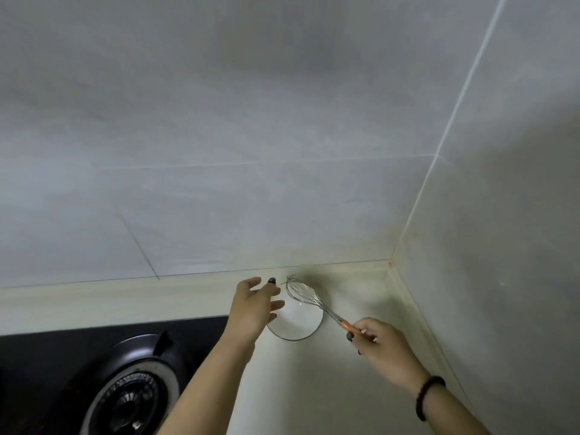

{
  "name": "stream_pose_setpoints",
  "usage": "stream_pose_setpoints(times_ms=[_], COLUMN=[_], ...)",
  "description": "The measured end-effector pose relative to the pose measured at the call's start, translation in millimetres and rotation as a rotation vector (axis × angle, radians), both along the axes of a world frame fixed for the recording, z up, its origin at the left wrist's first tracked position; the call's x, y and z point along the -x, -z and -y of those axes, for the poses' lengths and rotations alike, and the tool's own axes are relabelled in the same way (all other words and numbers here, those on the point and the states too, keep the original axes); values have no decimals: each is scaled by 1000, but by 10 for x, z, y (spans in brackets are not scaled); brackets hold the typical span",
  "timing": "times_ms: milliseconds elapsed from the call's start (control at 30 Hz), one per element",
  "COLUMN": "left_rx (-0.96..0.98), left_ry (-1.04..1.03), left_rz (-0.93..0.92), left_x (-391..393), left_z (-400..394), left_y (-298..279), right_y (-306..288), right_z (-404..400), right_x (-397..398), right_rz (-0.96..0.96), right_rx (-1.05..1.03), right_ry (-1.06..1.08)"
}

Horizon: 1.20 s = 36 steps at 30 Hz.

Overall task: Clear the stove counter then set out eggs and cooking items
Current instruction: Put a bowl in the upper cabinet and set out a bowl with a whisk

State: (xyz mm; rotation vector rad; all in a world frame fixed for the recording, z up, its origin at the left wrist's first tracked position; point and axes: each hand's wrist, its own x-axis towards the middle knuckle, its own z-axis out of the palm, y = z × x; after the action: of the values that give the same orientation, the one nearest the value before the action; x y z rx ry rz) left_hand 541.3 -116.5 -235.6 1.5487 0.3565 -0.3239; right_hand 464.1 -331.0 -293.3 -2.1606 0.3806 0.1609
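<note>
Right hand (pixel 381 343) grip clamped on orange handle of light, stiff steel wire whisk (pixel 303 293), head over round white ceramic bowl (pixel 298 321) near tabletop corner; left hand (pixel 255 304) fingers apart at bowl's rim; fragile, probably slippery.

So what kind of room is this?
Most likely a home kitchen: a black gas stove burner set into a pale counter, tiled walls, and a wire whisk with an orange handle over a white bowl.
</note>
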Motion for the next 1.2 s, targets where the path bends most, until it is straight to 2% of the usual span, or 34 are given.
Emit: stream_pose_setpoints(times_ms=[167, 433, 667, 933, 1200], left_rx=[-60, -154, -165, -145, -68], left_ry=[-52, -1, 66, 61, 73], left_rz=[-68, -234, -304, -253, -84], left_x=[-117, -158, -98, -101, 81], left_z=[-116, -202, -118, -218, -255], left_y=[364, 756, 862, 702, 143], right_y=[235, 348, 289, 224, -260], right_z=[46, 29, -40, -4, -76], right_x=[-360, -543, -539, -461, -278], right_rz=[-97, -172, -185, -175, 53], right_rx=[104, 230, 206, 237, 235], right_ry=[-116, -202, -213, -157, -75])
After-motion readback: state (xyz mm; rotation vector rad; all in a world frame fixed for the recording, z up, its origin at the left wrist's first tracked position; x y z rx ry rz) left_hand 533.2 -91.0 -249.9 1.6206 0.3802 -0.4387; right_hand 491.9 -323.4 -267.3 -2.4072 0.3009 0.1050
